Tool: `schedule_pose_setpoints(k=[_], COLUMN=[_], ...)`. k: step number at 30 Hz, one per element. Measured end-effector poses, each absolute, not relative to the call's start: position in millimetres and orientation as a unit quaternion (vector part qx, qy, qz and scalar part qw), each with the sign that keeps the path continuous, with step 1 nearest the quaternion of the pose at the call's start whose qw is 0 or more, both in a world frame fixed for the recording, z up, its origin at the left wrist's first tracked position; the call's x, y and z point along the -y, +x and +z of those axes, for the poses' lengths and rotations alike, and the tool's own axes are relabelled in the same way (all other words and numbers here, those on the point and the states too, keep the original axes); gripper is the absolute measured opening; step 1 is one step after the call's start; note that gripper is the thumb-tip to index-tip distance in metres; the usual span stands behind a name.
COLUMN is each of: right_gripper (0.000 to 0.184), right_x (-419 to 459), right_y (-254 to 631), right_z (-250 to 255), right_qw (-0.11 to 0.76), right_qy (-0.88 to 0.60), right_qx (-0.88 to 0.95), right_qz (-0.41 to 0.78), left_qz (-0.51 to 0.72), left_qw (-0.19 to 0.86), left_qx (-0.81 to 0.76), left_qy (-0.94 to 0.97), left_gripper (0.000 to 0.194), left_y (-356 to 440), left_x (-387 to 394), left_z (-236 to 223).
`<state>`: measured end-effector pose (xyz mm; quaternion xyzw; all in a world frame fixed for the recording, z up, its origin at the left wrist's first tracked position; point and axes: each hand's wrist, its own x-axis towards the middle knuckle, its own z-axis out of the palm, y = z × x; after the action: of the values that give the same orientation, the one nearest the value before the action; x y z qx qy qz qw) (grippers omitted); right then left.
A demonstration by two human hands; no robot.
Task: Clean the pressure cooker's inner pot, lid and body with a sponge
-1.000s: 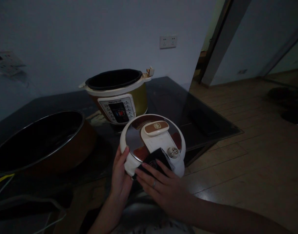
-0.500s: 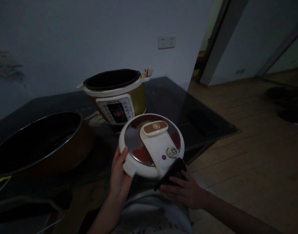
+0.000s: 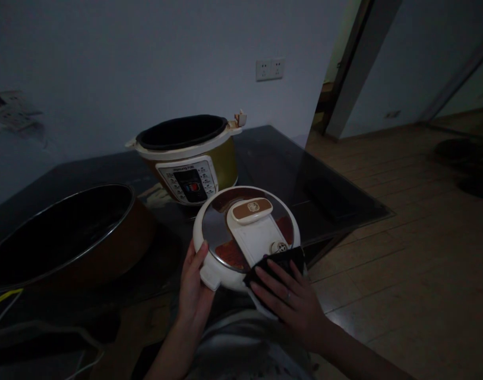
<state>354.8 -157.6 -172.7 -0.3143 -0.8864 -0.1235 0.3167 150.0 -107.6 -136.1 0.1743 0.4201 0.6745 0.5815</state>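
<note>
A white pressure cooker lid (image 3: 249,237) with a shiny metal top, a brown handle strip and a round steam valve is tilted toward me above the table's front edge. My left hand (image 3: 196,279) is closed around its left rim, thumb on top, beside a white side tab. My right hand (image 3: 287,295) presses a black cloth (image 3: 273,261) onto the lid's near right part, fingers stretched over it. The cloth hides the area just below the valve. Behind the lid stands the olive-green cooker body (image 3: 223,158), uncovered, its control panel facing me.
A large brown pot (image 3: 118,240) with a dark inside stands at the left of the dark glossy table (image 3: 273,169). A double wall socket (image 3: 270,69) is on the wall behind. Wooden floor (image 3: 376,274) and a doorway lie to the right.
My right hand has moved the cloth up and onto the lid from its near right edge, and its fingers now lie flatter. A pinkish button on the lid is now covered. My left hand keeps its hold.
</note>
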Motion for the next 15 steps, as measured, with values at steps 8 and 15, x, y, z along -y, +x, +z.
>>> schedule_pose_setpoints(k=[8,15], right_gripper=[0.053,0.048], right_x=[143,126], right_y=[308,276], right_z=[-129,-110], right_qw=[0.293,0.301], right_qy=[-0.387,-0.458], right_qx=[0.870,0.833], right_qz=[-0.088,-0.072], left_qz=[0.684,0.699], left_qw=[0.567,0.551], left_qx=[-0.413,-0.412], left_qy=[0.203,0.198], left_gripper=[0.060,0.065], left_y=[152,155], left_x=[115,120], left_z=[-127,-124])
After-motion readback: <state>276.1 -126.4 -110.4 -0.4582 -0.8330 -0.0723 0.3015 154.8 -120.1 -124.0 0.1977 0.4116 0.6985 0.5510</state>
